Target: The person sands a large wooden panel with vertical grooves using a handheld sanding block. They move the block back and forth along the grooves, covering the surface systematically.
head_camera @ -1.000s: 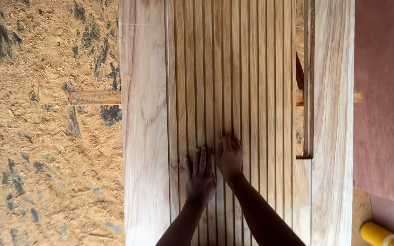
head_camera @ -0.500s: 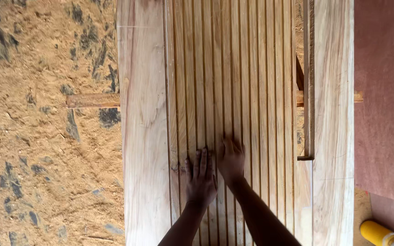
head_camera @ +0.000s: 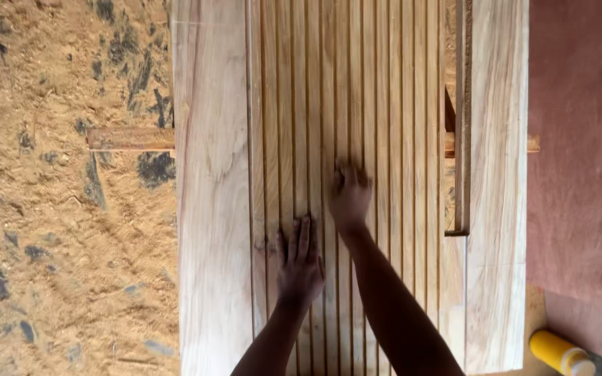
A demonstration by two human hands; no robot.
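While the left hand (head_camera: pixel 299 261) lies flat, fingers spread, palm down on the slats (head_camera: pixel 357 104), the right hand (head_camera: pixel 349 198) has slid further up the panel than half a second ago, fingers now curled and pressing on a slat near the middle. Neither hand grasps anything; both just bear on the wood. Left hand barely shifted. Slats run lengthwise, side by side with thin dark gaps, framed by a wide left board (head_camera: pixel 210 209) and a wide right board (head_camera: pixel 497 209). A loose thin strip (head_camera: pixel 462 118) stands beside the right board. The move reads as rubbing or pressing along the slats. Sawdust floor (head_camera: pixel 57 230) on the left, yellow bottle (head_camera: pixel 559 351) bottom right, wooden crosspiece (head_camera: pixel 128 138) poking out left.
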